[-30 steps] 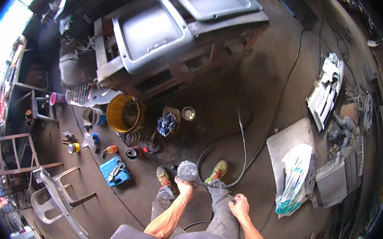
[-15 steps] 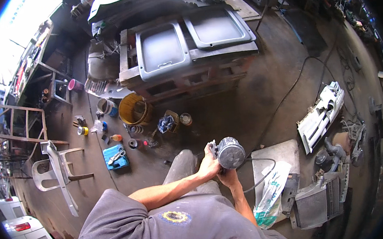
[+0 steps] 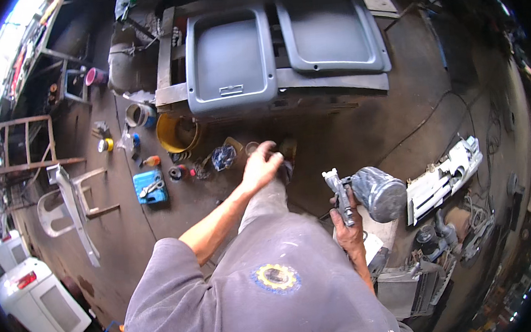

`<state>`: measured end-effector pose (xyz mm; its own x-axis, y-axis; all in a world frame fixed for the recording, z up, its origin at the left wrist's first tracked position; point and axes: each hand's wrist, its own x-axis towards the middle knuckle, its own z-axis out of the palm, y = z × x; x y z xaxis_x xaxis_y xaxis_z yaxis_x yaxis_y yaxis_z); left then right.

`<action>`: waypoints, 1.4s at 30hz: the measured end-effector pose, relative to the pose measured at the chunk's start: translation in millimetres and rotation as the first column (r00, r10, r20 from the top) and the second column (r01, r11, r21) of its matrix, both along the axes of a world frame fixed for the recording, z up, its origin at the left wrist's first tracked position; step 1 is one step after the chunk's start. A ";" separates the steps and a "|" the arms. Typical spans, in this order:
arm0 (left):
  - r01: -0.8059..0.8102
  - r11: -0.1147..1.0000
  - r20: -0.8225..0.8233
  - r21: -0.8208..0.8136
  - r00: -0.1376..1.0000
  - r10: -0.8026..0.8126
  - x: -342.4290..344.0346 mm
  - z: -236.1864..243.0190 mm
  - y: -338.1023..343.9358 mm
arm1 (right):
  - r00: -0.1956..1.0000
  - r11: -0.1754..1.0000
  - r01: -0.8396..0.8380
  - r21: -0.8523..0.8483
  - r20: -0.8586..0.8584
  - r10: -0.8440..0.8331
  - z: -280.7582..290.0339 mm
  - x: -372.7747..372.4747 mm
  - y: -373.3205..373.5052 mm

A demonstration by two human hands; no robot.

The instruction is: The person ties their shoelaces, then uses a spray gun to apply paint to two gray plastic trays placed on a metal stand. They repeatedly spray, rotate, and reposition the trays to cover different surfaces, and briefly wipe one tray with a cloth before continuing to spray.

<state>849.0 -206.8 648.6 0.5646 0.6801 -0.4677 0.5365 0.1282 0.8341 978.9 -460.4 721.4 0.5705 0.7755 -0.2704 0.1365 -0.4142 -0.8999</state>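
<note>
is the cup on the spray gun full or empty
Cannot tell: the cup on the spray gun in the right hand has a smudged grey outside that hides any contents.

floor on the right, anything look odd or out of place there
The white slatted part, right of the spray gun, looks odd: it lies loose on the floor, like a detached bumper.

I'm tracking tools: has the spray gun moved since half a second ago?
Yes: the spray gun, in the right hand, has moved rightward, closer to the white slatted part.

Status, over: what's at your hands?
Left hand empty. Right hand holding spray gun. Two grey panels ahead, untouched. Yellow bucket near the left one.
</note>
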 end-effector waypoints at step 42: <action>0.211 0.898 -0.214 0.386 0.967 -0.135 299.3 -2.3 53.2 | 0.989 0.991 0.136 0.011 -0.057 -0.135 46.2 295.8 65.4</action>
